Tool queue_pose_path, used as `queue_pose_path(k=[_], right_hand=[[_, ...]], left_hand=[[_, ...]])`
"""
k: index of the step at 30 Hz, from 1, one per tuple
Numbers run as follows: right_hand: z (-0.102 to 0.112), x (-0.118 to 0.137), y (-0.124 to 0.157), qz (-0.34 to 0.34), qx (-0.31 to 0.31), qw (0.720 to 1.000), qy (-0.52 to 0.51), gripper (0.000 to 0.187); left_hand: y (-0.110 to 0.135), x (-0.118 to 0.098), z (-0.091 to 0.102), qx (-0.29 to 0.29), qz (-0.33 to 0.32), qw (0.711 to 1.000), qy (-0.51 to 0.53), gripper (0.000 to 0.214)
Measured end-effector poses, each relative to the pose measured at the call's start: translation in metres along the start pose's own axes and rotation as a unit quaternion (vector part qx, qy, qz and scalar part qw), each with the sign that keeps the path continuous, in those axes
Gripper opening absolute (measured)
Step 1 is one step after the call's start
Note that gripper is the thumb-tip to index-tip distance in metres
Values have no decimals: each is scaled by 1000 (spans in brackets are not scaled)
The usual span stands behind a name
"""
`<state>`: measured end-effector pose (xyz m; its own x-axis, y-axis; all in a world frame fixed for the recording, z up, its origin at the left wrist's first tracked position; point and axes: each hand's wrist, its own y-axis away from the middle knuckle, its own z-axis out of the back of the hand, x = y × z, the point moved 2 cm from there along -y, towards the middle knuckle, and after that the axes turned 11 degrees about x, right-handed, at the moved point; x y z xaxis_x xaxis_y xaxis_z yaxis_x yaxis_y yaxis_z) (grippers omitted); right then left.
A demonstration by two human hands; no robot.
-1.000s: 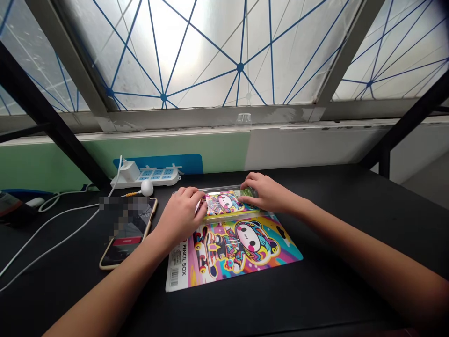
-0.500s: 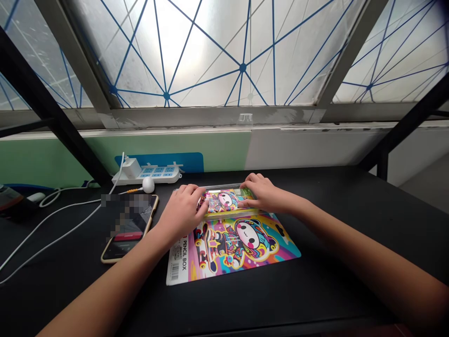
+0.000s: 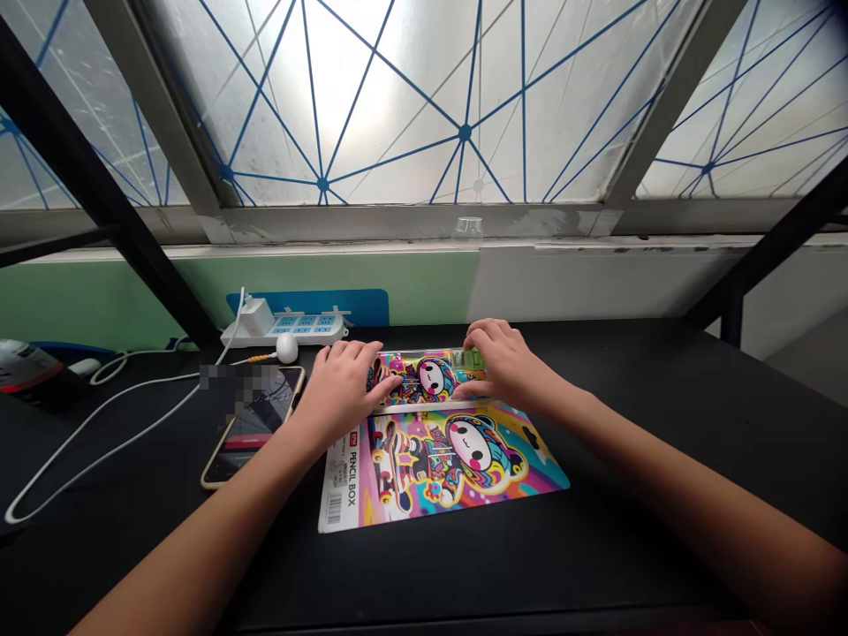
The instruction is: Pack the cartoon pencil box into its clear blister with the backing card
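A clear plastic pencil box [image 3: 420,378] with a colourful cartoon insert lies flat on the black table, just behind a printed card sleeve [image 3: 441,468] labelled "PENCIL BOX". My left hand [image 3: 339,393] grips the box's left end, its fingers curled over the top. My right hand [image 3: 500,367] holds the right end, with fingers over the lid and beside a small green item [image 3: 467,359] at the box's far corner. The box's ends are hidden under my fingers.
A smartphone [image 3: 255,424], partly blurred, lies left of my left wrist. Behind it stand a white power strip [image 3: 284,329] with a plugged-in charger and a white round object [image 3: 287,348]. White cables run across the black table [image 3: 629,495] at left.
The view has shifted slightly, with the scene sliding right. My hands stay on the box's ends, and the box's cartoon face shows a little more between them.
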<state>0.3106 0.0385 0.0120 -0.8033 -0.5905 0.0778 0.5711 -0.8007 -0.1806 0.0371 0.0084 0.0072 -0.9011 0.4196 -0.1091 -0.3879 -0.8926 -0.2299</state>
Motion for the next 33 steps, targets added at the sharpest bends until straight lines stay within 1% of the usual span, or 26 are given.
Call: queue_pose_path(k=[2,3,5,7,10,12,13,15,17,18,19,20,22,23,25,27,29,31,33], right_hand=[[3,5,6,11,-21,1000,-11,43],[4,7,8,19,-28,999,-21,40],[10,10,15,43,-47,997,-42,31],[20,13,24,71,-84,993,-49,26],[35,21,48,101,-134,985,-34,33],[41,31,71,124,-149,981,-13,36],[41,36,83,137,-155,978,0,36],[36,46,105,163,-164,973,25,34],[26,52,121,185,-167,967,45,30],[20,54,125,193,-165,966,50,27],[13,54,128,199,-161,965,53,25],[7,54,129,202,-154,966,53,23],[-2,52,129,201,-137,969,37,20],[-6,49,129,193,-124,973,21,20],[-12,45,128,162,-90,982,-22,24],[-16,41,129,125,-42,989,-69,40],[-18,37,131,99,5,989,-107,56],[-18,34,130,78,37,986,-143,60],[-15,30,128,59,58,982,-173,57]], left_hand=[[-2,7,5,-6,-11,1000,14,61],[-3,9,8,-7,-20,999,24,63],[-3,11,15,-7,-40,998,42,57],[3,6,26,-31,-72,996,42,44],[27,-13,46,-110,-133,985,19,29],[53,-28,54,-138,-149,979,4,27],[66,-35,54,-144,-155,977,2,29],[92,-44,46,-141,-159,977,14,34],[113,-47,31,-122,-156,979,38,36],[120,-45,22,-113,-137,983,54,38],[126,-42,13,-103,-114,986,70,39],[130,-38,6,-80,-92,989,88,46],[135,-30,-6,-16,-33,990,134,67],[137,-26,-9,14,-3,987,157,73],[139,-22,-12,45,35,981,186,75],[139,-23,-11,50,44,978,196,73],[138,-25,-11,49,44,977,201,74],[137,-26,-11,50,56,975,212,75],[137,-26,-12,53,71,971,223,78]])
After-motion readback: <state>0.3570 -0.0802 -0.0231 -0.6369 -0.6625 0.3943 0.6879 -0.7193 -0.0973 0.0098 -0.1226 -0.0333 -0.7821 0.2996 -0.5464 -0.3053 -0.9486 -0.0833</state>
